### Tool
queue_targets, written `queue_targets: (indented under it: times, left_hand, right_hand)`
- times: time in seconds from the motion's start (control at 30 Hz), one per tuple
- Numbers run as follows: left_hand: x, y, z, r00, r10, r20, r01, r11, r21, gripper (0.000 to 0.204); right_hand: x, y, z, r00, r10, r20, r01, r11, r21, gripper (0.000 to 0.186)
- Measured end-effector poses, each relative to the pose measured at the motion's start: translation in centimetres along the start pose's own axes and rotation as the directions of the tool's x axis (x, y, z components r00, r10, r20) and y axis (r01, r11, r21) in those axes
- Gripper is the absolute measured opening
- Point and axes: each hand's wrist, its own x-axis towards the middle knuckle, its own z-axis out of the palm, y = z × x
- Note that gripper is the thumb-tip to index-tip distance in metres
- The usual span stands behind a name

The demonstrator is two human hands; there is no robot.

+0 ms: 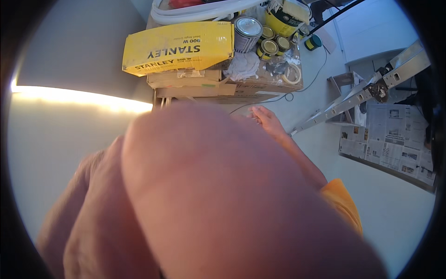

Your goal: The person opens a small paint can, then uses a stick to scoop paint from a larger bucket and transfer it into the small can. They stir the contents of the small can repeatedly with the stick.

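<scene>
My left hand (223, 186) is very close to the camera, large and blurred, and covers much of the middle and lower picture. More blurred skin folds show at its left side, and what its fingers do is not clear. Behind it, to the right, my right hand (267, 120) reaches in from an orange-yellow sleeve (343, 204). Its fingers are loosely bent and a little apart, partly hidden by the near hand. Nothing shows in them. Beyond it stand cardboard boxes (186, 81) topped by a yellow angle grinder box (179, 46).
Beside the yellow box are a large tin (248, 32), several small cans (267, 48), a crumpled white cloth (242, 66) and a tape roll (292, 73). A metal ladder (344, 104) lies slanted at right, near newspaper sheets (390, 139). A light strip (83, 97) glows at left.
</scene>
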Motion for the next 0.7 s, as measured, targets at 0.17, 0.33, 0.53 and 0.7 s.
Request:
queue_targets:
  times: [0.17, 0.33, 0.53, 0.7]
  left_hand:
    - [2.4, -2.5, 1.2, 0.995, -0.047, -0.082, 0.06, 0.986, 0.158, 0.033]
    - [7.3, -2.4, -3.2, 0.972, -0.003, 0.234, -0.063, 0.959, 0.276, 0.014]
    - [18.2, -6.7, -9.9, 0.884, 0.131, 0.449, -0.325, 0.863, 0.387, 0.045]
    - [25.5, -11.8, -13.2, 0.982, -0.035, 0.188, -0.164, 0.35, 0.922, 0.058]
  right_hand:
    - [1.3, -6.6, 0.7, 0.998, -0.008, 0.056, 0.016, 0.989, -0.145, 0.047]
    - [5.1, -19.1, -0.6, 0.9, -0.19, 0.392, 0.295, 0.928, -0.227, 0.042]
    - [18.9, -42.6, -6.3, 0.529, -0.729, 0.434, 0.849, 0.46, -0.261, 0.037]
    - [41.7, -54.5, -3.4, 0.682, -0.469, 0.561, 0.557, -0.165, -0.814, 0.04]
